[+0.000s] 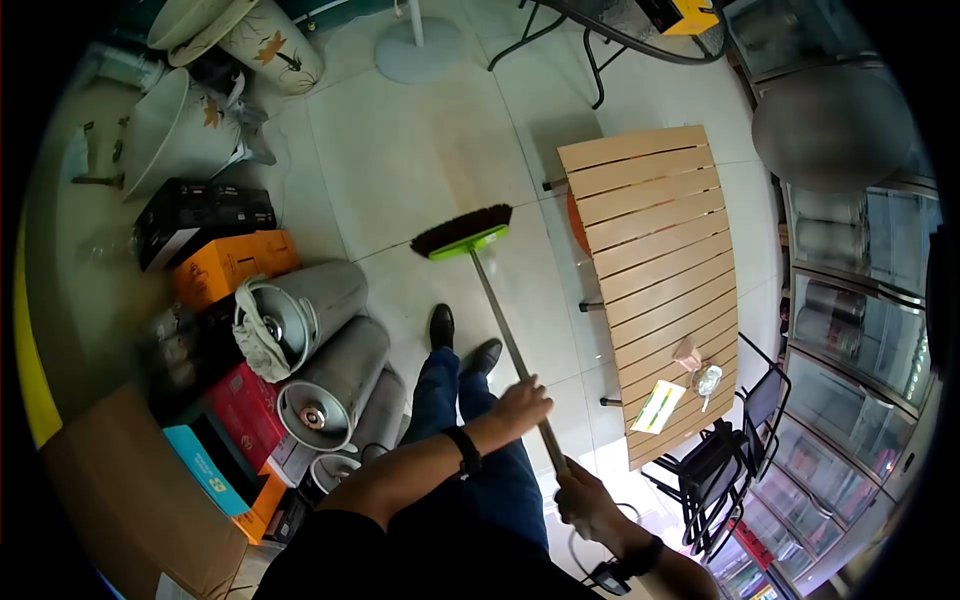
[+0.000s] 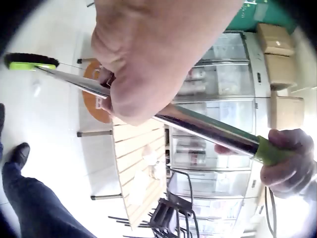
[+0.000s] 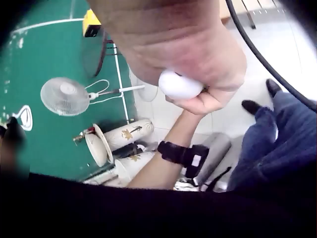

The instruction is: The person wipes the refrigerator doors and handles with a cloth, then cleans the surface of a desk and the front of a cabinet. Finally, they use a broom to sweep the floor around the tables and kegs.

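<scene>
A broom [image 1: 510,335] with a green head and dark bristles [image 1: 462,231] rests on the floor, its long pole slanting back toward the body. My left hand [image 1: 520,405] grips the pole partway down; its fingers wrap round the metal in the left wrist view, where the same hand [image 2: 143,59] looms large. Nearer the body, my right hand [image 1: 588,503] holds the upper end, curled round the green grip [image 2: 270,151]. The pole's white rounded tip [image 3: 179,86] pokes out of that hand [image 3: 208,64] in the right wrist view.
A slatted wooden table [image 1: 655,270] stands right of the broom, with black folding chairs [image 1: 715,465] beyond. Metal cylinders [image 1: 335,385] and boxes [image 1: 235,265] line the left. A round stand base [image 1: 418,50] is ahead; glass-door coolers [image 1: 860,320] stand far right.
</scene>
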`<move>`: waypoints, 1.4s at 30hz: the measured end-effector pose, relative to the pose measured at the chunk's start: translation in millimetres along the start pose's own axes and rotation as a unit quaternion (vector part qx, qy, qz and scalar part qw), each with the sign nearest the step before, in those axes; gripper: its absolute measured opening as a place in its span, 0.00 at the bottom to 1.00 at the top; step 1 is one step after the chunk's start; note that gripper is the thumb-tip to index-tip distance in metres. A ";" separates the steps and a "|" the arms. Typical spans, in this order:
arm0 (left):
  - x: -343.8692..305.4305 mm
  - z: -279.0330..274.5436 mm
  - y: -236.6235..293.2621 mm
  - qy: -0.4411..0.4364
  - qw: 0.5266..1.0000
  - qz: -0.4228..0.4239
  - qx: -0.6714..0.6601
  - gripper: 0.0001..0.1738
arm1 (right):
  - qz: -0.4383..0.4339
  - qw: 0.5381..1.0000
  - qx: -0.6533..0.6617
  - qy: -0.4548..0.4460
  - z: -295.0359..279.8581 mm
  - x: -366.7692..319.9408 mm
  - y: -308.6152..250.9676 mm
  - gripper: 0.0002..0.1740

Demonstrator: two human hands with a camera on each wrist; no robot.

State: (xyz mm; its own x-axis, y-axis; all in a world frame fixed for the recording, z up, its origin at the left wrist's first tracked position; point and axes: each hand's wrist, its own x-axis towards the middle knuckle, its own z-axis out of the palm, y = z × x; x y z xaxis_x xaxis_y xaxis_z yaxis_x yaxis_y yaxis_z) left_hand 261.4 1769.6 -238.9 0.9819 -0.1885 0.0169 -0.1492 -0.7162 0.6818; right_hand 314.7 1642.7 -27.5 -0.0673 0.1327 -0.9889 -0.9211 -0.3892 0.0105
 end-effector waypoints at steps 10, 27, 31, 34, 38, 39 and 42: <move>-20.5 -29.4 -70.8 0.121 0.988 -0.093 -0.002 0.06 | -0.142 0.975 -0.158 -0.064 21.6 64.4 -2.0 0.26; -36.0 171.4 206.5 -0.022 0.994 -0.106 0.033 0.04 | -0.003 0.977 -0.215 0.016 -207.4 -36.3 149.2 0.29; -26.0 135.0 224.6 0.044 0.995 -0.071 0.057 0.05 | -0.030 0.985 -0.172 -0.009 -219.2 -69.0 149.5 0.29; -17.9 105.8 180.4 0.050 0.988 -0.065 0.133 0.06 | -0.073 0.981 -0.174 -0.034 -198.2 -41.1 129.9 0.29; 9.0 102.0 50.3 0.089 0.968 -0.142 0.186 0.03 | -0.158 0.976 -0.126 -0.076 -141.2 55.8 73.8 0.28; 21.2 81.0 31.5 0.029 0.968 -0.207 0.142 0.03 | -0.168 0.978 -0.086 -0.087 -130.5 84.2 63.7 0.28; 29.7 96.6 -43.4 0.214 0.961 -0.081 0.154 0.03 | -0.193 0.975 -0.032 -0.103 -100.4 141.2 48.5 0.27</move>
State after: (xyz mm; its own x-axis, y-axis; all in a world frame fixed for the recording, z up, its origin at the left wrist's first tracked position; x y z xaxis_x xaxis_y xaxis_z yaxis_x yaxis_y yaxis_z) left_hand 285.7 1730.1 -338.6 0.9432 0.1890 0.2734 0.0469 -0.8900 0.4535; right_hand 299.1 1551.0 -181.6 0.1985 0.4586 -0.8662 -0.8680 -0.3282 -0.3726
